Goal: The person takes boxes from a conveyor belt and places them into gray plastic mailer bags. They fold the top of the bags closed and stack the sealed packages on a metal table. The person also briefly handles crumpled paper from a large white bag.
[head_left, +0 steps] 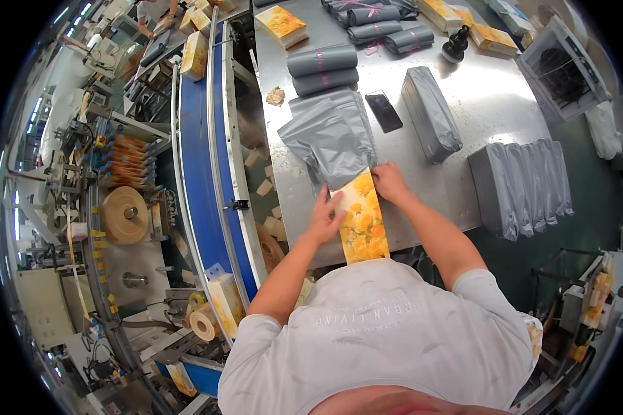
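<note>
On the left of the frame, a long blue belt runs beside the table, so it would be best to keep elbows and loose plastic away from it. Near the middle, the left hand has its fingers spread apart, touching the left side of the flowery pack, close to the bag's edge. That looks like a good spot, because it can keep the pack straight. Just above it, the grey bag lies loose and crinkly, with its lower edge over the pack's far end. I cannot see how far in the pack goes. The yellow flowery pack sits in the middle of the frame, with its near end by the person's shirt. It should go in straight and slowly, since a hard corner could poke the thin bag. The right hand is bent in at the pack's right side, by the bag's edge; I cannot tell if it pinches the plastic. Both sides of the bag should come down evenly, or it may bunch up. Farther right, the black phone lies near the bag, so big tugs could bump it. Beside it is a smooth grey parcel, and at the right a neat row of grey parcels.
</note>
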Available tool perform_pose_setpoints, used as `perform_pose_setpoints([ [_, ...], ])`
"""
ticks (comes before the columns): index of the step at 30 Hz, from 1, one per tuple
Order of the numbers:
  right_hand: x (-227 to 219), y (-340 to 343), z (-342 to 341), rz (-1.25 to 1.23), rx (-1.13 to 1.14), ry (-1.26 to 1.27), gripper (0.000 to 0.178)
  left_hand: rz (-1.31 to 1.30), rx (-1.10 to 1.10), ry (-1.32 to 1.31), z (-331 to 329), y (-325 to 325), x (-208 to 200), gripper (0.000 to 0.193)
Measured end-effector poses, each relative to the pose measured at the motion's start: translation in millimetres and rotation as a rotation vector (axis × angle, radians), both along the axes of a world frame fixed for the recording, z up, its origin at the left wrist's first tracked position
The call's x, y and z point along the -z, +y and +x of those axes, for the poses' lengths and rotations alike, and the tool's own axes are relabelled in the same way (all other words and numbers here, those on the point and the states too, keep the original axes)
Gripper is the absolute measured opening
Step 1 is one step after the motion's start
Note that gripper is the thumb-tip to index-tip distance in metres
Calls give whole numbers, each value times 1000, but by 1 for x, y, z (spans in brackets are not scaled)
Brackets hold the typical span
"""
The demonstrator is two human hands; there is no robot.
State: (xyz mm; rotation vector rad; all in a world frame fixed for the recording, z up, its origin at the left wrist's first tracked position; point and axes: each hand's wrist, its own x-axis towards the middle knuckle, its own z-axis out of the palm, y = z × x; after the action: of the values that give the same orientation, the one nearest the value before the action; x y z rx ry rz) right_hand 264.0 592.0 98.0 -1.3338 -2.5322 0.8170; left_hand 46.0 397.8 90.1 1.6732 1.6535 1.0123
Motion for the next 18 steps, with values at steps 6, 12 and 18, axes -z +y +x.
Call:
perform_pose_setpoints([
  [6, 11, -18, 10, 118, 16, -172, 20, -313, -352, 361, -16, 57, -4, 26],
  [12, 0, -81, 53, -109, -75, -239, 22, -220, -17, 750, -9, 5, 8, 25],
  [18, -11, -139, 99, -468, -319, -251, 26, -516, 148, 133, 14, -88, 39, 22],
])
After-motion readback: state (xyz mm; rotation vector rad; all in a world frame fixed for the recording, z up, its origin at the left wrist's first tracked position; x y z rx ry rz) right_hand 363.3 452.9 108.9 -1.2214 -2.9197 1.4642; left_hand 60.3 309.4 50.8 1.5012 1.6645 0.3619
